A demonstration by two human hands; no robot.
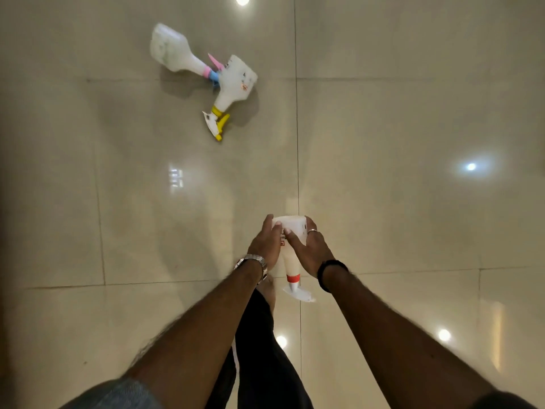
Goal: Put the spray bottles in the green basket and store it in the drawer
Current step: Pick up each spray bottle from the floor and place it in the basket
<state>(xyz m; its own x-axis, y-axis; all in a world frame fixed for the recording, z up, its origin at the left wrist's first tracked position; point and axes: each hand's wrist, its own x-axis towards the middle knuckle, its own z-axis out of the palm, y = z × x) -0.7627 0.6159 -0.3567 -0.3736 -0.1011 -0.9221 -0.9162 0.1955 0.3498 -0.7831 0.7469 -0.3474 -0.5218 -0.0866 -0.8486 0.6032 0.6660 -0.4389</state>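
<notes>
From the head view, both hands grip one white spray bottle with a red collar (290,246) in the near middle of the scene, above the glossy tiled floor (398,128). The left hand (264,245) wraps the bottle's left side and the right hand (309,245) its right side, with the nozzle pointing back toward the person. Two more bottles lie on the floor at far left, touching each other: one with a pink and blue sprayer (172,51) and one with a yellow sprayer (233,84). No green basket or drawer is in view.

The bottle looks smooth, so a loosened grip could let it slip and fall on the hard tiles. The floor bottles lie crossed, so lifting one may roll the other away. Finding the basket probably means turning away from them.
</notes>
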